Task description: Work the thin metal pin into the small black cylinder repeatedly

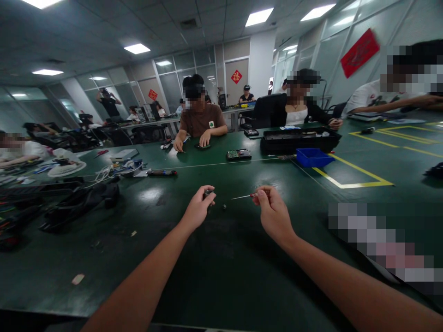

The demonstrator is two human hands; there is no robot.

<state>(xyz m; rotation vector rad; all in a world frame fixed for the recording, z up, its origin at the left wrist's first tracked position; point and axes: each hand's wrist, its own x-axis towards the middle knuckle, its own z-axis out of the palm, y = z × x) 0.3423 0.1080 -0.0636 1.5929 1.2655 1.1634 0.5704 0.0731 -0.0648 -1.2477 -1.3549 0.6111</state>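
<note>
My left hand [201,203] is closed around a small dark part [208,192], mostly covered by the fingers, so its kind does not show. In my right hand [273,211] is a screwdriver [254,195] with a reddish handle. Its thin metal shaft points left toward my left hand, with a gap between tip and part. On the green table [214,286], just below that gap, lies a tiny dark metallic piece [224,207]. Both hands are above the table, in the middle of the view.
Farther back are a circuit-board device [238,154], a blue bin [313,157] and a long black tray [301,139]. A dark cylindrical tool [162,173] lies left of centre. Cables and a white fan-like part [67,168] clutter the left. Across the table, a person in brown [204,117] handles parts.
</note>
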